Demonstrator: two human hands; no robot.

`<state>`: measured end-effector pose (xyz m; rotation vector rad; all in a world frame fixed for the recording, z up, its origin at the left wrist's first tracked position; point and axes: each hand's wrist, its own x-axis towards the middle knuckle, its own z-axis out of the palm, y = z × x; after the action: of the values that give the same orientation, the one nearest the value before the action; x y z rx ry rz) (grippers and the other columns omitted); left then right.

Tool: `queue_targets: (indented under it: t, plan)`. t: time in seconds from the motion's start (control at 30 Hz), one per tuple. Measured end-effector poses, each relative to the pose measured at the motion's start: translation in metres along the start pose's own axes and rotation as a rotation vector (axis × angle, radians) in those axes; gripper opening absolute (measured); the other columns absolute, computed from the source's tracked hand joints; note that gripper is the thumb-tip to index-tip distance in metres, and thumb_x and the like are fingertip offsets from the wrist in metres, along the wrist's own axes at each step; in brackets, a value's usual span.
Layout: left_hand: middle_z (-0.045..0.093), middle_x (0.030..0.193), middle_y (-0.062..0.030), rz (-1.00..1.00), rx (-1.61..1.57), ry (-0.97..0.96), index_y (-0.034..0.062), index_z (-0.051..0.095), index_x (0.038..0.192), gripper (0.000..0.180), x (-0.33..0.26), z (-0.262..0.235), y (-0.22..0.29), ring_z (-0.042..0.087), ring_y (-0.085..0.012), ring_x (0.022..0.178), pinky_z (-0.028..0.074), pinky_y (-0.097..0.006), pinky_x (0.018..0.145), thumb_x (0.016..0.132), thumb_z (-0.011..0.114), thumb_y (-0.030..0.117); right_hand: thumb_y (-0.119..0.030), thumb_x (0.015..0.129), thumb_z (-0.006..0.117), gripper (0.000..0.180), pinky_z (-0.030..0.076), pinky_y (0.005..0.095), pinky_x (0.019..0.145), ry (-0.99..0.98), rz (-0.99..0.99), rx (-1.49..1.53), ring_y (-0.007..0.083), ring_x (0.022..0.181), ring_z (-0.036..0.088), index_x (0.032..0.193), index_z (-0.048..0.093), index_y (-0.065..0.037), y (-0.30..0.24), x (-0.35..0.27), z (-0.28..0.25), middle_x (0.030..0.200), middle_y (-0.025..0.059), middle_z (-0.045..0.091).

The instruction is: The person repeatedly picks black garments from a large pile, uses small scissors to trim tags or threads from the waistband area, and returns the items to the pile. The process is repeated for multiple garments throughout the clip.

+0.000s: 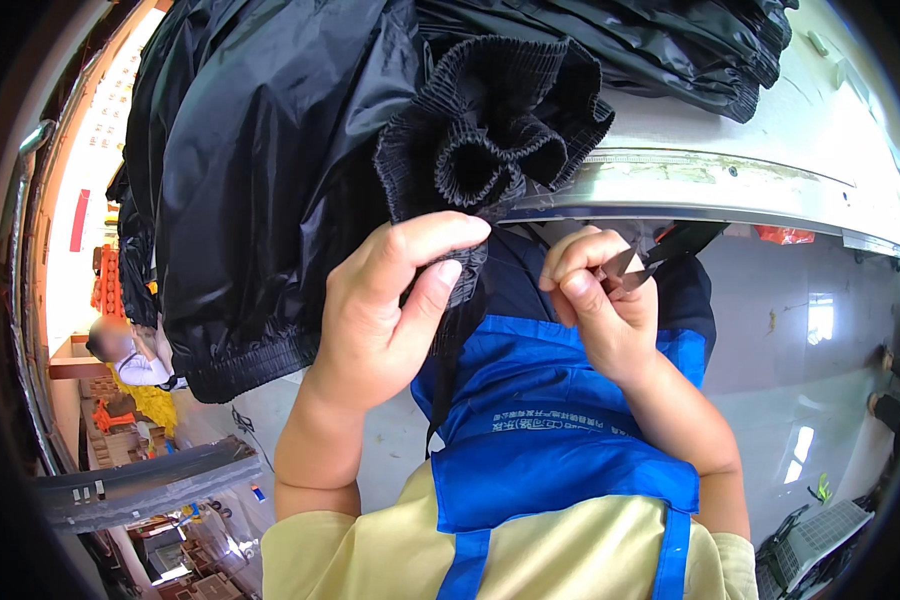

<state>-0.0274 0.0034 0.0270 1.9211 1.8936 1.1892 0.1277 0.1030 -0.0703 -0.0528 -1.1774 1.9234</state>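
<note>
My left hand [378, 305] is closed, pinching the gathered elastic edge of a black garment [467, 270] between thumb and fingers. The ruffled elastic opening [475, 165] of the black fabric stands up just beyond it, at the table's edge. To the right, over my lap, my right hand [610, 315] is closed around small thread snips [626, 264] with dark blades, partly hidden by the fingers. Its thumb and forefinger are pinched together. A faint thread seems to run between the hands, too fine to be sure.
A large heap of shiny black garments [260, 200] covers the left of the pale table [690, 150]; more black garments [660, 50] lie at the back. A red plastic bag [785, 235] is under the table's edge. At far left sits another person [140, 365]; a grey crate [820, 540] stands lower right.
</note>
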Motion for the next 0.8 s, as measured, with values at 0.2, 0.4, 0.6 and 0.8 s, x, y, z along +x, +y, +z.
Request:
queue_targets:
  t: [0.2, 0.4, 0.6, 0.8]
  plan:
    - [0.064, 0.108, -0.0153, -0.037, -0.041, -0.02, -0.0019, 0.058, 0.114, 0.033, 0.006, -0.002, 0.007, 0.063, -0.0265, 0.096, 0.048, -0.032, 0.085, 0.081, 0.057, -0.007, -0.017, 0.092, 0.054, 0.026, 0.034, 0.0208, 0.058, 0.132, -0.224, -0.17, 0.0071, 0.064, 0.039, 0.106, 0.044, 0.001, -0.011, 0.001, 0.001, 0.083, 0.0071, 0.05]
    - [0.064, 0.108, -0.0164, -0.099, -0.008, -0.034, -0.0003, 0.057, 0.119, 0.042, 0.006, -0.005, 0.014, 0.064, -0.0275, 0.094, 0.049, -0.031, 0.084, 0.078, 0.058, -0.01, -0.015, 0.077, 0.075, 0.031, 0.05, 0.0242, 0.058, -0.099, -0.083, -0.698, 0.0137, 0.068, 0.06, 0.094, 0.054, -0.001, -0.024, -0.006, 0.01, 0.083, 0.0088, 0.059]
    - [0.064, 0.105, -0.0164, -0.115, -0.014, -0.029, 0.0006, 0.057, 0.119, 0.045, 0.005, -0.005, 0.015, 0.064, -0.0269, 0.091, 0.049, -0.031, 0.082, 0.076, 0.058, -0.012, -0.017, 0.073, 0.079, 0.031, 0.05, 0.0242, 0.058, 0.048, -0.001, -0.685, 0.0129, 0.066, 0.061, 0.091, 0.059, -0.001, -0.012, 0.006, 0.017, 0.079, 0.0075, 0.062]
    - [0.064, 0.106, -0.016, -0.051, -0.047, -0.008, 0.0008, 0.058, 0.118, 0.045, 0.005, -0.003, 0.008, 0.064, -0.0267, 0.092, 0.049, -0.032, 0.082, 0.075, 0.058, -0.012, -0.016, 0.072, 0.08, 0.03, 0.048, 0.0233, 0.056, 0.059, -0.03, -0.667, 0.0122, 0.063, 0.058, 0.09, 0.059, -0.003, -0.007, 0.012, 0.018, 0.078, 0.0065, 0.062]
